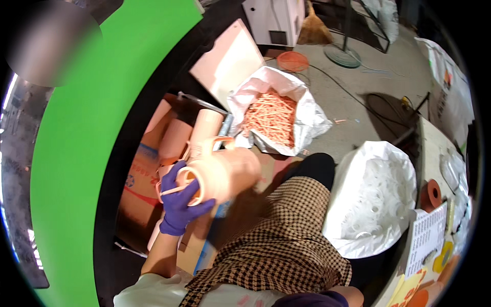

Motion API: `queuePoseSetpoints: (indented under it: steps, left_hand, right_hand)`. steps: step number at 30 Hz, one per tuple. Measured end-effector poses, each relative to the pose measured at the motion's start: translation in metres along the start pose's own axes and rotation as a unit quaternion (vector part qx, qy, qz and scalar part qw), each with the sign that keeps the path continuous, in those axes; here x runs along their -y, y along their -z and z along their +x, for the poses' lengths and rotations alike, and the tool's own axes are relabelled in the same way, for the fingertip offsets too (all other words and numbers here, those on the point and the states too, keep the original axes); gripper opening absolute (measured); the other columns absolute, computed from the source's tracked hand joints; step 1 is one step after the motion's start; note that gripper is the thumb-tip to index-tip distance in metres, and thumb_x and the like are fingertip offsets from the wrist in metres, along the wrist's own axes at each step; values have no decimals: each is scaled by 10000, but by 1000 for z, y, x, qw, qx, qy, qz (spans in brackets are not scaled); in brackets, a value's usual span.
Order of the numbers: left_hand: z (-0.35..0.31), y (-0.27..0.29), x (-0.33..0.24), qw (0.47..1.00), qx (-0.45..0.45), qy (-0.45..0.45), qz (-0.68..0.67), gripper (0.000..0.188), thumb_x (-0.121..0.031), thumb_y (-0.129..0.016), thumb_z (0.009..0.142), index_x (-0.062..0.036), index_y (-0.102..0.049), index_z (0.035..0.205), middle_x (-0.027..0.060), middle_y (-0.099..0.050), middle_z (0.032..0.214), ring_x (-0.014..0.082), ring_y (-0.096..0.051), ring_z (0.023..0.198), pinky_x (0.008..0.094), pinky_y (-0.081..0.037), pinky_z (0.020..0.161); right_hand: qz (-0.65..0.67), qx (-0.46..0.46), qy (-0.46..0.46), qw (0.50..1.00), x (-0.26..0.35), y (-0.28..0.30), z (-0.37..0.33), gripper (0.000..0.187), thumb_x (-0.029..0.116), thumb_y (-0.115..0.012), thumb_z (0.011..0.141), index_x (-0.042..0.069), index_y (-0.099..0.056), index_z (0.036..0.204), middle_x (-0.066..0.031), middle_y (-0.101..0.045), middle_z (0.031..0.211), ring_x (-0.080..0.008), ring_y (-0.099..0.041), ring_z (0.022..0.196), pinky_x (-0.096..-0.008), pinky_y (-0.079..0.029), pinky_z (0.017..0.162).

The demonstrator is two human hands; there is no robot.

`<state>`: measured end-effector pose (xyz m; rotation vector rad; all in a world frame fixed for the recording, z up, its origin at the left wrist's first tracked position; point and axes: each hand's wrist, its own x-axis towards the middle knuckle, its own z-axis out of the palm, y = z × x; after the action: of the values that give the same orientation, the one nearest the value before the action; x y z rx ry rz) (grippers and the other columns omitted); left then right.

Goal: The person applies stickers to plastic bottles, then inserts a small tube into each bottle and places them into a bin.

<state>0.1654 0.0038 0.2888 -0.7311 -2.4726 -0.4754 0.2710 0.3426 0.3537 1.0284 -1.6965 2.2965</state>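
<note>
A peach plastic jug (235,169) lies tilted on its side above a cardboard box, its handle up and its round mouth turned toward me. My left hand (184,199), in a purple glove, is closed on the rim. A thin peach plastic stick (174,191) shows at the mouth, by the fingers. At the bottom edge, against my body, is the purple glove of my right hand (312,300); its fingers are hidden. More peach jugs (176,138) lie in the cardboard box (140,181) beneath and beyond my left hand.
Ahead stands a white sack (312,123) of thin peach sticks (271,117). To my right is another white sack (340,204), holding translucent rings (381,189). A cluttered table (427,138) borders the right side. A green surface (66,179) curves along the left. Cables (337,84) cross the floor.
</note>
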Motion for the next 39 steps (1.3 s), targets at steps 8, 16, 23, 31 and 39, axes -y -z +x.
queuePoseSetpoints:
  steps: [8,16,23,31,39]
  left_hand:
    - [119,-96,-135,986,40,-32,-161,546,-369,-899,640,-235,-705,1132,229,-552,1294,391,-609,1144,439,-550,888]
    - [119,-127,-138,865,-7,-357,-353,725,-371,-903,639,-205,-627,1289,151,-541,1347,322,-622,1052,408,-529,900]
    - [122,-110,-145,845,129,-81,-513,1248,-344,-941,627,112,-184,1508,205,-613,1242,376,-590,1189,460,-391,1084]
    - [91,-97,-159,945,95,-101,-297,1066,-423,-925,537,26,-448,1377,167,-629,1206,383,-607,1075,495,-430,983]
    - [94,-107,-181,952,83,-122,-268,797,-321,-861,653,22,-499,1275,189,-622,1162,386,-627,1006,462,-472,933]
  right_hand:
    - [-413,-230,-129,872,-10,54,-48,581,163,-680,915,-48,-452,1406,-191,-588,1321,-315,-558,1230,-401,-421,1066]
    - [-184,-292,-96,934,-101,104,-35,513,253,-554,1009,-16,-460,1436,-176,-547,1402,-273,-535,1280,-372,-407,1098]
    - [-452,-193,-66,868,-76,101,-12,394,173,-594,972,-13,-569,1318,-212,-621,1283,-356,-589,1211,-409,-459,1041]
    - [-551,-167,-140,805,-80,28,-55,446,314,-674,872,185,-617,1295,-122,-629,1225,-326,-690,871,-397,-565,634]
    - [-581,-26,-297,757,-46,59,-27,274,390,-697,803,189,-720,988,-93,-675,949,-327,-677,791,-447,-535,671]
